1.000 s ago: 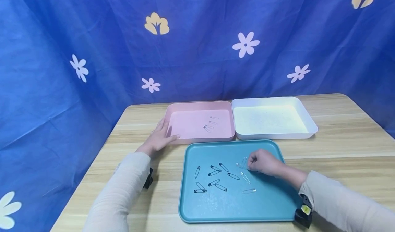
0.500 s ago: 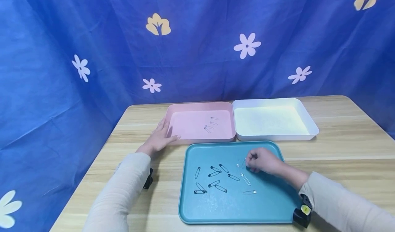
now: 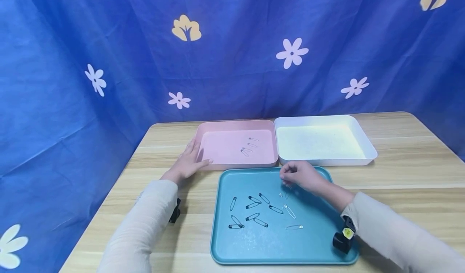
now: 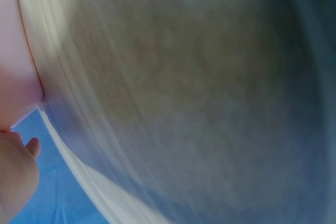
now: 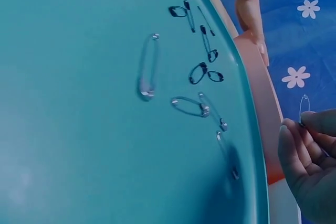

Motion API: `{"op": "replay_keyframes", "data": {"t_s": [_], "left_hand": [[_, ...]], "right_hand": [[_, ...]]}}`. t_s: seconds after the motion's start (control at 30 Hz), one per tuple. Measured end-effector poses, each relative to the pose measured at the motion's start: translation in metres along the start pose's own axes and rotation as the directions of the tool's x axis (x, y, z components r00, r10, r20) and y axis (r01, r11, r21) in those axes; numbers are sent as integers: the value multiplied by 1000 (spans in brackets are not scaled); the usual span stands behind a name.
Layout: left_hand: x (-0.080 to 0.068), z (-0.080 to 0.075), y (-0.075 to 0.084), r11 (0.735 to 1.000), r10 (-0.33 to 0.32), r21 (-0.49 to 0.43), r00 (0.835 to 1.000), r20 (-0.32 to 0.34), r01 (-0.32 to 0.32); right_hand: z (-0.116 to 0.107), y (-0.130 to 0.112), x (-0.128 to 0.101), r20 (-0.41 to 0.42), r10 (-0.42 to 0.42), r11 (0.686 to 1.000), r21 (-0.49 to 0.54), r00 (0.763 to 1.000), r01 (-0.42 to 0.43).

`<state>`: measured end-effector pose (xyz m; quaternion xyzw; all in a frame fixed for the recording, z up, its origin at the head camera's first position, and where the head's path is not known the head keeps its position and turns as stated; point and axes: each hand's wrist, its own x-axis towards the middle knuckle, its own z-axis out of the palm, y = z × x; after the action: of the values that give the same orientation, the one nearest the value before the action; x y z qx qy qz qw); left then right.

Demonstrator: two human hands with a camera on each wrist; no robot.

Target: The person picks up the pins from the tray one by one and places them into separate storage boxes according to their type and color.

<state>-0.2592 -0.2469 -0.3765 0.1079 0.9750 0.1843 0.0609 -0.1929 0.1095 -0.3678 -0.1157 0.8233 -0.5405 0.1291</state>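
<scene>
Pinching a silver safety pin [image 5: 301, 110] between the thumb and fingertips of the right hand [image 5: 315, 156], clamped together at one end of it, with the rest of the wire loop showing beyond the fingertips. Holding that grip raised over the far edge of the teal tray [image 3: 290, 255], near the front left corner of the white tray [image 3: 323, 161].

Resting the left hand [image 3: 186, 162] at the front left corner of the pink tray [image 3: 243, 165], gripping nothing, with the fingers lying along the left wall and the thumb set apart along the front wall.

Lying in the teal tray below the right hand: four more silver safety pins [image 5: 147, 92], scattered across its middle and right part. Lying farther left in the same tray: nine black safety pins [image 3: 236, 226], some crossing or touching, others apart. Lying in the right half of the pink tray: a small group of dark-headed safety pins [image 3: 252, 145], too fine to count surely.

Standing side by side behind the teal tray: the pink tray at left, the white tray at right, all on a wooden table [image 3: 407, 176]. Hanging behind: a blue cloth [image 3: 232, 67] printed with flowers. Wearing light sleeves [image 3: 407, 232] on both arms.
</scene>
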Motion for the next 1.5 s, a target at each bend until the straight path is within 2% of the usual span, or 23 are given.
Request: {"op": "replay_keyframes", "data": {"t_s": [0.3, 0.53, 0.83, 1.13, 1.5], "left_hand": [[1, -1, 0, 1000, -7, -5, 1000, 15, 7], [2, -2, -1, 1000, 2, 4, 1000, 3, -2], [3, -2, -1, 1000, -5, 3, 1000, 15, 4], [2, 0, -3, 1000, 7, 5, 1000, 0, -7], [1, 1, -2, 1000, 6, 7, 1000, -3, -6]], "right_hand": [[7, -11, 23, -23, 5, 996, 91, 1000, -2], [17, -22, 46, -99, 25, 985, 172, 995, -8], [29, -34, 73, -162, 95, 993, 80, 982, -83], [40, -42, 106, -202, 90, 994, 73, 975, -77], [51, -35, 137, -219, 107, 994, 19, 970, -106]]}}
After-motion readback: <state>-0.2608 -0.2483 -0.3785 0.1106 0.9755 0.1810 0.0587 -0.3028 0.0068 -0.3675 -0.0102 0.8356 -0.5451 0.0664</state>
